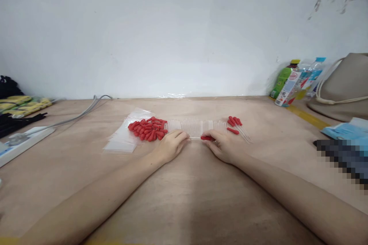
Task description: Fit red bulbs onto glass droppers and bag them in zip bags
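Observation:
Between my hands a clear glass dropper tube [195,138] lies level, just above or on the table. My left hand [173,143] pinches its left end. In my right hand [220,146] a red rubber bulb [206,138] is gripped at the tube's right end; how far it sits over the tube I cannot tell. Behind my hands lies a row of clear tubes [195,125]. A pile of red rubber bulbs [148,129] is to the left, partly on clear plastic bags [122,139]. At right lie several droppers with red bulbs [235,121] and a single red bulb [232,131].
A power strip [28,143] with a grey cable [83,113] is at the left, near yellow packets [25,105]. Bottles [284,78], a carton [288,88], a beige bag [342,88], a blue packet [346,129] and a pixelated dark object [342,159] occupy the right side.

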### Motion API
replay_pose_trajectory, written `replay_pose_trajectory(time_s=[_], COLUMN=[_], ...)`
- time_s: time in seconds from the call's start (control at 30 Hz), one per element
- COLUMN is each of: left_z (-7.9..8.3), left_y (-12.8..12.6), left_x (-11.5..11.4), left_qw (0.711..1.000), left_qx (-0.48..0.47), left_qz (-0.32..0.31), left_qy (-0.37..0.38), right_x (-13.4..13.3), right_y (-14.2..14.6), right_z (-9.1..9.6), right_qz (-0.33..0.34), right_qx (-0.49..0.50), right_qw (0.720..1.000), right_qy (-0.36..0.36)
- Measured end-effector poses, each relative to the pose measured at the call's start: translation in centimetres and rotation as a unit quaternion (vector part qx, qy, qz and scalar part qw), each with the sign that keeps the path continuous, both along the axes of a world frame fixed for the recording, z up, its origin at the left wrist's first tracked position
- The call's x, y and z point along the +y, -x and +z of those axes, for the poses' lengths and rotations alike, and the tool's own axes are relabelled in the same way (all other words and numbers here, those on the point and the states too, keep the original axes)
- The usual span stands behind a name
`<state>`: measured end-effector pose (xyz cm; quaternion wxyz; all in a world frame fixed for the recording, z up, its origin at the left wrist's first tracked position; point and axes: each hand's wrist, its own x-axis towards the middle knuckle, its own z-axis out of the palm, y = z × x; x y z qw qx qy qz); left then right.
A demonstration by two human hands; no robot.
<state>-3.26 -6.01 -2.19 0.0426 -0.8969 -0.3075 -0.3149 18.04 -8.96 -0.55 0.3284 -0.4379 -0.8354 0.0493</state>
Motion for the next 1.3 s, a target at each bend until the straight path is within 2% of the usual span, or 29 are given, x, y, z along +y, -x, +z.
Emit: replay_pose_trajectory(time_s=[0.13,0.43,0.53,0.73,1.03,1.17,1.3], left_z=[-0.2,-0.8,-0.7,-0.4,-0.7,-0.7,-0.9], left_y=[0.2,0.4,0.4,0.3,0.2,0.4,0.5], left_x=[0.1,0.5,0.5,0.2,0.0,-0.1,0.2], left_qw=[1.0,0.997,0.996,0.994,0.989,0.983,0.993], left_qx=[-0.002,-0.003,0.006,0.035,0.079,0.1,0.022], left_qz=[-0.014,-0.074,-0.079,-0.071,-0.036,-0.04,-0.047], left_qy=[-0.004,-0.037,-0.044,-0.076,-0.121,-0.148,-0.108], right_x=[0.1,1.1,1.0,0.4,1.7,1.4,1.2], right_y=[-0.1,-0.3,-0.3,-0.3,-0.4,-0.1,-0.3], right_z=[-0.3,-1.7,-1.6,-1.1,-3.3,-2.7,-1.2], right_qz=[0.007,0.068,0.078,0.077,0.109,0.088,0.063], right_qx=[0.006,0.03,0.027,-0.012,-0.025,-0.03,-0.03], right_qw=[1.0,0.994,0.991,0.988,0.981,0.981,0.988], right_qy=[-0.008,-0.08,-0.103,-0.13,-0.156,-0.171,-0.14])
